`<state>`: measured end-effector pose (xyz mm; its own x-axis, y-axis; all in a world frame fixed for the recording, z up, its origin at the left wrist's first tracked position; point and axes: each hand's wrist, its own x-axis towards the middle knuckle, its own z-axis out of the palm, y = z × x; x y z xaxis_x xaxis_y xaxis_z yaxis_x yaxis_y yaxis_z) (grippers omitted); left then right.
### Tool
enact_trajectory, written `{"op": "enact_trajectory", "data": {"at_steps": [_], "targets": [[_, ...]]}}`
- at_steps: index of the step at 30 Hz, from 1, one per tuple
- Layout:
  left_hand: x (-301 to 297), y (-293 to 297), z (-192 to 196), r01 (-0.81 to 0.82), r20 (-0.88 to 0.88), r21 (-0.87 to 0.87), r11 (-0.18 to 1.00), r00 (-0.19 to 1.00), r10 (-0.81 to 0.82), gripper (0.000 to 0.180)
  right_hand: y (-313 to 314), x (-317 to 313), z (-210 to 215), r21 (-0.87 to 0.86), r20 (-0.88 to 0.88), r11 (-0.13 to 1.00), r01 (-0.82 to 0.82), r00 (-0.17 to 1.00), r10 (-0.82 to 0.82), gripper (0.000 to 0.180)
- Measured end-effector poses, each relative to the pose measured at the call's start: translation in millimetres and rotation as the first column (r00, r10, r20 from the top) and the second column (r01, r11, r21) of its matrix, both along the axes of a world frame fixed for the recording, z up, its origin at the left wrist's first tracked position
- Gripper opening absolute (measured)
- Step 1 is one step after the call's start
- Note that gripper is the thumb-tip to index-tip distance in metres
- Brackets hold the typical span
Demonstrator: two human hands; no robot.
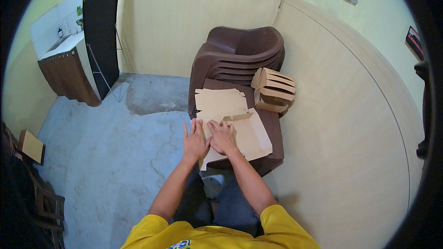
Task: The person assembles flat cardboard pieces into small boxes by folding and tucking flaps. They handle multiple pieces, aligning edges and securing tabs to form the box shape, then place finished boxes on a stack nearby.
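Note:
A partly folded cardboard box [254, 136] lies in front of me on a brown table [277, 133]. Its flat lid panel [221, 100] spreads out toward the far side, while the tray part on the right has low raised walls. My left hand [195, 144] rests along the left edge of the cardboard, its fingers stretched out and pointing away from me. Close beside it, my right hand [222, 137] presses down on the cardboard with its fingers spread and slightly bent. Neither hand grips anything that I can see.
Stacked brown plastic chairs [244, 50] stand behind the table. At the table's far right sit several folded cardboard boxes [274, 88]. A pale panelled wall [341, 124] closes off the right. Across the floor, a sink counter [64, 46] with a brown curtain stands at far left.

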<state>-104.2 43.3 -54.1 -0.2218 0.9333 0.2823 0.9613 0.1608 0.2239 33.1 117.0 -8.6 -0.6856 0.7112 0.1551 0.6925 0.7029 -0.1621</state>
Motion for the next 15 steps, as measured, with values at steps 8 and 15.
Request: {"op": "enact_trajectory", "data": {"at_steps": [8, 15], "targets": [[10.4, -8.5, 17.7, -0.046, 0.011, -0.047, 0.998, 0.999, 0.047, 0.089, 5.3, 25.1, 1.5, 0.205, 0.198, 0.975, 0.091, 0.971, -0.132, 0.073], [29.6, -3.4, 30.3, -0.186, 0.048, 0.047, 0.981, 0.982, 0.184, 0.070, -33.3, 52.7, 39.8, -0.190, 0.121, 0.982, 0.006, 0.993, 0.017, 0.059]]}}
